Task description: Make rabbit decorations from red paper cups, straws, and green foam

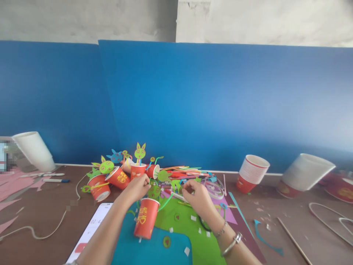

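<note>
A red paper cup (147, 218) with gold lettering stands slightly tilted before me on blue and green sheets. Above its rim shows a green paper animal face (154, 191), and a green straw (166, 202) slants out at the right side. My left hand (140, 187) is closed in a pinch right beside the paper face's upper left. Whatever its fingertips hold is hidden. To the right of the face, my right hand (195, 194) pinches thumb and forefinger together over the craft pieces; I cannot make out anything between them.
Finished-looking cups with paper animal faces (140, 151) crowd the back left. Straws (190, 171) lie behind my hands. A phone (89, 228) lies at the left. Stacked red-and-white cups (253, 173) stand at the right, near a wooden stick (293, 240). A blue partition (176, 106) rises behind.
</note>
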The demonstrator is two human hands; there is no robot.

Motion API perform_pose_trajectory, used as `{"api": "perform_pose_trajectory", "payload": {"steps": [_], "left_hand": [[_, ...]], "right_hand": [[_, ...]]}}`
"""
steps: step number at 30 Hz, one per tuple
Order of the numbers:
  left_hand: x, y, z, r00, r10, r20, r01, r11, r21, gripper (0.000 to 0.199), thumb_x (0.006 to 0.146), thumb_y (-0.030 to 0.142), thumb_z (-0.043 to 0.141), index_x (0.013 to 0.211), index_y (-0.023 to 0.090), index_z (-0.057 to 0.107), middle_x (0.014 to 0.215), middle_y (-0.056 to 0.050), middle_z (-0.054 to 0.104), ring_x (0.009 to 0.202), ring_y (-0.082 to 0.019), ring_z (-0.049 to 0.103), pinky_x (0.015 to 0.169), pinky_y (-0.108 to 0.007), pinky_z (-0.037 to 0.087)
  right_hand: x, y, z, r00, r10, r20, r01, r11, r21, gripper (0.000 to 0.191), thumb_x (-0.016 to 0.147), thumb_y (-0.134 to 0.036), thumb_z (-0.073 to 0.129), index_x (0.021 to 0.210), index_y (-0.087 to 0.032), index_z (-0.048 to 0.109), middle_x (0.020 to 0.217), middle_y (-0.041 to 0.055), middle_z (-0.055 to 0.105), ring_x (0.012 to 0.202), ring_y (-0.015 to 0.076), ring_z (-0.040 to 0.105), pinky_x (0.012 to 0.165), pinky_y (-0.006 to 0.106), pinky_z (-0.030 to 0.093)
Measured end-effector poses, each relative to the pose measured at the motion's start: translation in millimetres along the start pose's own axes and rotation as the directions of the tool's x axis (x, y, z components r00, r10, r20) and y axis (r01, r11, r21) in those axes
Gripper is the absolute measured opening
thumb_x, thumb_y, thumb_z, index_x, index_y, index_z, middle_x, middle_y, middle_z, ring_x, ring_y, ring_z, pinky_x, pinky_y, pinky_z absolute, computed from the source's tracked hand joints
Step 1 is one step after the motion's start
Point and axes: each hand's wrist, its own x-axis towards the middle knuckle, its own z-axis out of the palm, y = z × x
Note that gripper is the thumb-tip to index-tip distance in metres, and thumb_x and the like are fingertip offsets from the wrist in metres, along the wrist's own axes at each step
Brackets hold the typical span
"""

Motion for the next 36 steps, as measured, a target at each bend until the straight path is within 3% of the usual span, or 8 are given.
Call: {"api": "perform_pose_trajectory", "payload": {"steps": [7, 12, 16, 24, 36], "left_hand": [[3, 4, 14.7, 0.994, -0.093, 0.064, 0.099, 0.99, -0.101, 0.022, 0.063, 0.014, 0.063, 0.075, 0.023, 0.045, 0.067, 0.004, 0.064, 0.073, -0.021, 0.063, 0.065, -0.028, 0.037], [5, 7, 23.2, 0.994, -0.018, 0.108, 0.047, 0.961, -0.272, 0.029, 0.059, 0.008, 0.063, 0.078, 0.021, 0.046, 0.063, 0.006, 0.058, 0.067, -0.017, 0.061, 0.059, -0.025, 0.037], [1, 21, 21.9, 0.986, 0.06, 0.155, 0.019, 0.886, -0.462, 0.031, 0.065, 0.013, 0.061, 0.09, 0.021, 0.044, 0.066, 0.007, 0.056, 0.059, -0.012, 0.056, 0.055, -0.023, 0.038], [-13, 45, 23.3, 0.967, 0.166, 0.192, 0.017, 0.715, -0.699, 0.051, 0.062, 0.01, 0.064, 0.109, 0.02, 0.046, 0.067, 0.007, 0.056, 0.067, -0.013, 0.058, 0.064, -0.025, 0.042], [-10, 45, 31.8, 0.964, 0.177, 0.199, 0.043, 0.633, -0.773, 0.053, 0.058, 0.016, 0.071, 0.107, 0.02, 0.049, 0.065, 0.007, 0.057, 0.064, -0.013, 0.056, 0.064, -0.026, 0.039]], "right_hand": [[4, -2, -2, 0.997, 0.077, 0.009, -0.077, 0.985, 0.152, 0.007, 0.069, -0.024, 0.053, 0.066, -0.018, 0.056, 0.058, -0.0013, 0.058, 0.054, 0.0139, 0.051, 0.052, 0.025, 0.037], [7, 9, 4, 0.993, 0.104, 0.049, -0.112, 0.966, 0.234, 0.007, 0.068, -0.024, 0.053, 0.066, -0.018, 0.055, 0.055, -0.0034, 0.056, 0.05, 0.0121, 0.048, 0.048, 0.023, 0.033], [9, 14, 9, 0.993, 0.1, 0.056, -0.111, 0.953, 0.283, 0.008, 0.069, -0.025, 0.054, 0.066, -0.017, 0.057, 0.059, -0.0012, 0.061, 0.054, 0.0137, 0.054, 0.051, 0.024, 0.035], [10, 10, 9, 0.987, 0.126, 0.102, -0.159, 0.875, 0.458, 0.011, 0.065, -0.028, 0.06, 0.066, -0.018, 0.056, 0.061, 0.0009, 0.065, 0.06, 0.016, 0.058, 0.056, 0.026, 0.04], [10, 9, 6, 0.987, 0.1, 0.124, -0.148, 0.866, 0.478, 0.011, 0.064, -0.025, 0.063, 0.065, -0.017, 0.057, 0.056, -0.0024, 0.059, 0.054, 0.0126, 0.054, 0.053, 0.023, 0.04]]}}
